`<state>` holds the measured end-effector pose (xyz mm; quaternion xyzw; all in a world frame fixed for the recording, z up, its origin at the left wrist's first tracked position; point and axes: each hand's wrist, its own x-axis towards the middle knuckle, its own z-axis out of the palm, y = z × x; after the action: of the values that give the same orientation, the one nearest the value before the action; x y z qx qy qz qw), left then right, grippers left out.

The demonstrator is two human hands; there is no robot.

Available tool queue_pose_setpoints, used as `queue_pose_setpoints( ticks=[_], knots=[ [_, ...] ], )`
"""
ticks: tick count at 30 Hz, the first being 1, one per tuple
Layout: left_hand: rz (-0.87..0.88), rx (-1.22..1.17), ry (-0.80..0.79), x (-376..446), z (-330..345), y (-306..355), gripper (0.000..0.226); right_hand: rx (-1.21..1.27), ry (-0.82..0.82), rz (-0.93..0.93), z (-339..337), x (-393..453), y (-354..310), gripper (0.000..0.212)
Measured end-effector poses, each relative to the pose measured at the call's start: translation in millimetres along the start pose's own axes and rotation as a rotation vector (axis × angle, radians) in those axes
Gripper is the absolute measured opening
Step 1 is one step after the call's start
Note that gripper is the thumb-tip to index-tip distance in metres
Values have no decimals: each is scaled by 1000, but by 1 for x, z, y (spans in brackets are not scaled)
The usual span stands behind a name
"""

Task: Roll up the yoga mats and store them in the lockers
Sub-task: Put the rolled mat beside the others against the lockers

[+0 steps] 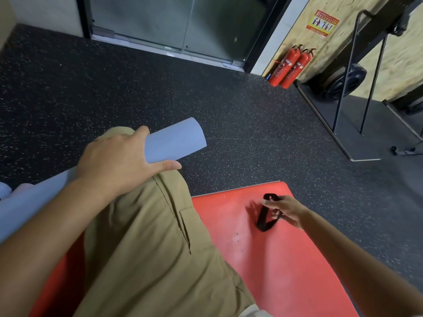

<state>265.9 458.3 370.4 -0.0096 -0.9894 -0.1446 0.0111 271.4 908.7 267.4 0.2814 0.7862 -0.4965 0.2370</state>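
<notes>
A rolled pale blue yoga mat [176,140] lies across my raised knee, its end pointing up and right. My left hand [119,161] grips the roll around its middle, thumb underneath. A red yoga mat [274,259] lies flat on the floor beneath me at lower right. Over the red mat's far corner, my right hand [286,211] pinches a black strap loop [266,213], which hangs down onto the mat. My khaki trouser leg hides the red mat's left part.
Black speckled rubber floor [229,106] stretches ahead to a glass door [183,24]. Two red fire extinguishers [290,65] stand against the wooden wall at right. A black metal rack with a wheel [357,76] occupies the far right.
</notes>
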Motion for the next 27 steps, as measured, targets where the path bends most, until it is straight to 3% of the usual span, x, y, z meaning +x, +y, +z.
queue_pose_setpoints(
  ticks=[2, 5, 7, 11, 16, 23, 27],
  knots=[
    [6, -8, 6, 0, 2, -2, 88, 210, -100, -17, 10, -7, -10, 20],
    [4, -1, 3, -1, 2, -2, 88, 382, -228, -36, 29, -18, -23, 50],
    [-3, 5, 2, -2, 2, -2, 89, 449, -284, -53, 41, -24, -30, 58],
    [-3, -2, 24, -1, 3, -3, 90, 633, -458, -116, 59, -31, -47, 38],
    [13, 2, 41, 0, 3, -3, 87, 701, -577, -200, 80, -41, -68, 37],
    [9, -5, 51, 0, 4, -5, 89, 792, -876, -328, 105, -57, -101, 53],
    [4, -9, 57, 0, 5, -7, 95, 738, -838, -385, 122, -68, -115, 64]
  ],
)
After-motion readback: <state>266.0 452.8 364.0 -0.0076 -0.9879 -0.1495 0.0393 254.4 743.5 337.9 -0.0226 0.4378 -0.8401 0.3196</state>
